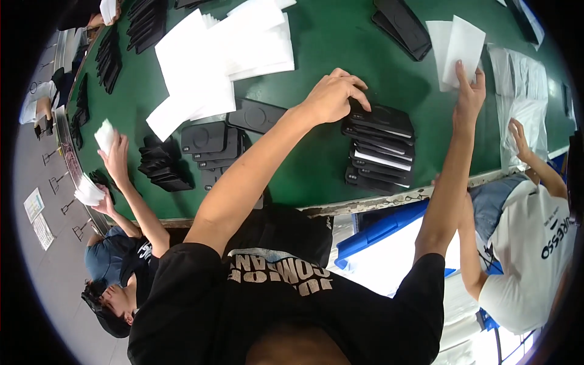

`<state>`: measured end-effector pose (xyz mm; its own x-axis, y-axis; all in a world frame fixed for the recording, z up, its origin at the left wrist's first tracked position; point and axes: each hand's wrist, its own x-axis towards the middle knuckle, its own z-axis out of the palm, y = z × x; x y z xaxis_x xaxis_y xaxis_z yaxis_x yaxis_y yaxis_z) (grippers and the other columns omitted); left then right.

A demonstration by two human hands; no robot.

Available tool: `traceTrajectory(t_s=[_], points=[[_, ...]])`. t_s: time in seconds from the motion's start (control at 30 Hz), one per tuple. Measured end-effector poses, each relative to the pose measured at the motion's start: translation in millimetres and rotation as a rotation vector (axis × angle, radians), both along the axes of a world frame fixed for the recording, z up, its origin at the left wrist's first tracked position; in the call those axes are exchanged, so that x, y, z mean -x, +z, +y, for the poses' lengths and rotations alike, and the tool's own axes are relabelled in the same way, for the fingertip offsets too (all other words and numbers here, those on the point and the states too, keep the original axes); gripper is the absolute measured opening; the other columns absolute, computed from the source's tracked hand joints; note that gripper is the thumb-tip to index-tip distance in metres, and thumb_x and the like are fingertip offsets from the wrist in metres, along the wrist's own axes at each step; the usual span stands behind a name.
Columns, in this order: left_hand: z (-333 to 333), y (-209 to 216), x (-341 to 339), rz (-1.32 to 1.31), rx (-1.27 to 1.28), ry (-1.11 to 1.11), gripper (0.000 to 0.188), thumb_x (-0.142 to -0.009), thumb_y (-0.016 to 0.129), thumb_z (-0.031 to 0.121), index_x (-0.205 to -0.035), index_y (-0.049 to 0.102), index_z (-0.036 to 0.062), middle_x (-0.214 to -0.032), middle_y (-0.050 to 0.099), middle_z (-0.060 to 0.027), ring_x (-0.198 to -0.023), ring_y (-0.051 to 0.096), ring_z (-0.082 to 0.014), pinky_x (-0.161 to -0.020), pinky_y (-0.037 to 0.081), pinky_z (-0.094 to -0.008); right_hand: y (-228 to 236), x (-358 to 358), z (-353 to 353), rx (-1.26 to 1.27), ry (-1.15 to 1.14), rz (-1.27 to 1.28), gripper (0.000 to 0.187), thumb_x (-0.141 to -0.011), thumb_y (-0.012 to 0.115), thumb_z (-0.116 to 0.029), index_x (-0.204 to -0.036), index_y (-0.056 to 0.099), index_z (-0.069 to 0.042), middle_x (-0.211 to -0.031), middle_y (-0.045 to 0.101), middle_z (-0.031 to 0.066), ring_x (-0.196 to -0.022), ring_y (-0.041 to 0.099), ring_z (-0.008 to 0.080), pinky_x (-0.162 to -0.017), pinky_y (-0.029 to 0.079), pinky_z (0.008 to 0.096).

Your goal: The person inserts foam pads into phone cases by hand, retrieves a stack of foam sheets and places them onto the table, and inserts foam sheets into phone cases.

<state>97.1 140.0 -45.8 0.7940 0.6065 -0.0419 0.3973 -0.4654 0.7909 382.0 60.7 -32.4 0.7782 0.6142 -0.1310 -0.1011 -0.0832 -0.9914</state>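
My left hand [334, 97] is bent at the far left corner of a stack of flat black rounded pieces [380, 146], its fingers closed on the edge of the top black piece [386, 120], which bears a faint ring mark. White layers show between several pieces in the stack. To the right, my right hand [469, 97] grips white paper sheets [465, 45] between thumb and fingers, raised above the green table. A second sheet edge fans out to the left of the front one. How many sheets it holds I cannot tell.
A loose heap of white sheets [225, 48] lies at the far left. Other black pieces [204, 137] are stacked left of my forearm, and more [403, 27] lie at the back. A plastic-wrapped bundle [517, 91] rests at right. Co-workers' hands [115, 155] [520, 143] work on both sides.
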Motion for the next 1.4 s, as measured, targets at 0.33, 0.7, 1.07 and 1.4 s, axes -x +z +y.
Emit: traceTrajectory(t_s=[0.33, 0.7, 1.07, 1.4], points=[[104.0, -10.8, -88.0, -0.041, -0.145, 0.445, 0.023, -0.080, 0.060, 0.007, -0.099, 0.069, -0.0015, -0.097, 0.068, -0.0098, -0.082, 0.061, -0.0249, -0.076, 0.050, -0.0339, -34.6, 3.7, 66.5, 0.280, 0.167, -0.137, 0.045, -0.079, 0.075, -0.025, -0.105, 0.061, 0.009, -0.099, 0.066, 0.0136, -0.081, 0.061, 0.0188, -0.075, 0.047, 0.0262], [81.7, 16.9, -79.2, -0.080, 0.218, 0.280, 0.023, -0.075, 0.074, 0.008, -0.095, 0.070, -0.0029, -0.083, 0.067, -0.0088, -0.065, 0.058, -0.0191, -0.065, 0.048, -0.0288, 2.5, 21.1, 67.0, 0.011, -0.036, -0.015, 0.048, -0.078, 0.077, -0.029, -0.101, 0.061, 0.009, -0.089, 0.066, 0.0122, -0.077, 0.059, 0.0143, -0.071, 0.047, 0.0236], [78.4, -12.1, -72.1, -0.044, -0.023, 0.290, 0.021, -0.080, 0.067, 0.015, -0.093, 0.072, 0.0000, -0.095, 0.067, -0.0101, -0.074, 0.061, -0.0240, -0.071, 0.051, -0.0343, -28.4, -16.1, 46.4, 0.761, 0.449, -0.693, 0.063, -0.061, 0.087, -0.040, -0.093, 0.056, 0.005, -0.082, 0.061, 0.0118, -0.070, 0.056, 0.0201, -0.067, 0.048, 0.0302], [103.6, 11.9, -83.9, 0.391, 0.051, 0.020, 0.029, -0.083, 0.069, 0.037, -0.096, 0.070, 0.0115, -0.088, 0.069, -0.0001, -0.081, 0.065, -0.0253, -0.075, 0.050, -0.0331, -8.0, -3.6, 39.0, 0.395, 0.676, -0.350, 0.037, -0.075, 0.078, -0.029, -0.097, 0.064, -0.002, -0.085, 0.064, 0.0089, -0.072, 0.060, 0.0244, -0.069, 0.048, 0.0312]])
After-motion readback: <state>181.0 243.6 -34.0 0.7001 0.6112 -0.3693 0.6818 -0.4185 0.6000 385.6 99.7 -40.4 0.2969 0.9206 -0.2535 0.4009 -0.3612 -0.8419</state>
